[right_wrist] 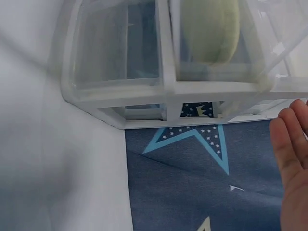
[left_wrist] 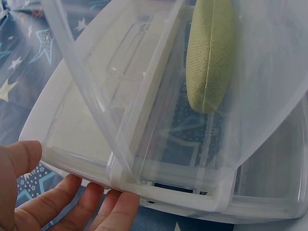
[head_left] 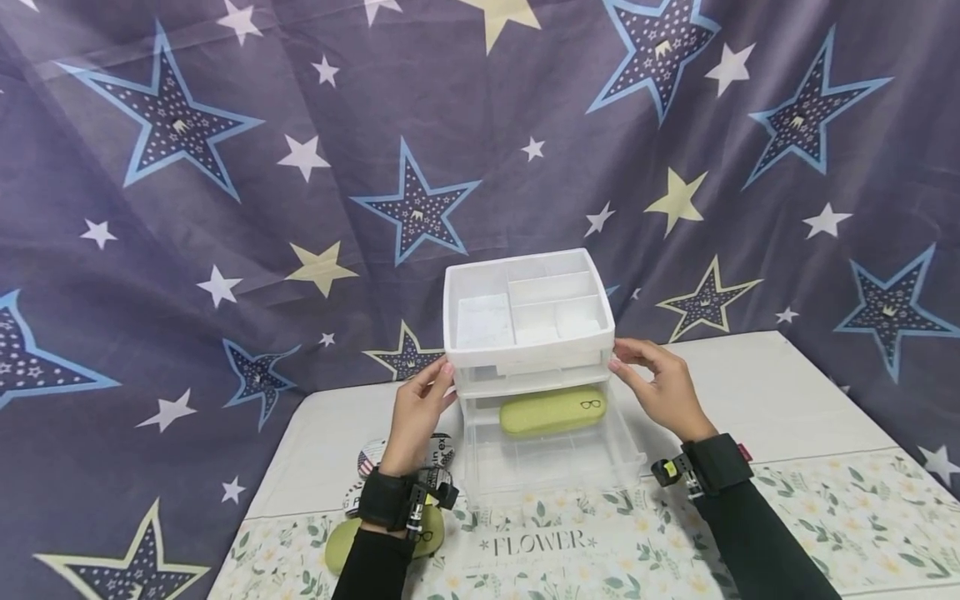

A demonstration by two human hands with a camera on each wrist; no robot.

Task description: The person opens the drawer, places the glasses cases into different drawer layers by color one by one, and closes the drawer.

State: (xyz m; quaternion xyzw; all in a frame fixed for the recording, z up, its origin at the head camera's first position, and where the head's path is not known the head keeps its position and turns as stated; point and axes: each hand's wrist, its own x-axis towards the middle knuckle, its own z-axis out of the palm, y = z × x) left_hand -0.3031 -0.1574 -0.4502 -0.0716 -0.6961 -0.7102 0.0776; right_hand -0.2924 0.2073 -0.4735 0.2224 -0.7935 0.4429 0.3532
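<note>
A white plastic drawer unit [head_left: 532, 357] with clear drawers stands on the table, its divided top tray [head_left: 480, 321] facing up. Its lower clear drawer [head_left: 562, 467] is pulled out toward me and holds a green glasses case [head_left: 551, 412] printed with a small pair of glasses. My left hand [head_left: 420, 408] grips the unit's left side at the upper drawer, thumb toward the front and fingers [left_wrist: 91, 197] along the side. At the opposite side, my right hand [head_left: 663, 387] has its thumb and fingers apart, fingertips right at the unit's edge. Its fingers [right_wrist: 288, 139] look nearly straight in the right wrist view.
Beside my left wrist lies a second green glasses case [head_left: 342, 546], partly covered by the forearm. Printed round items [head_left: 371, 457] lie behind that wrist. A floral mat [head_left: 540, 550] covers the table's front, and a star-patterned curtain [head_left: 450, 108] hangs behind.
</note>
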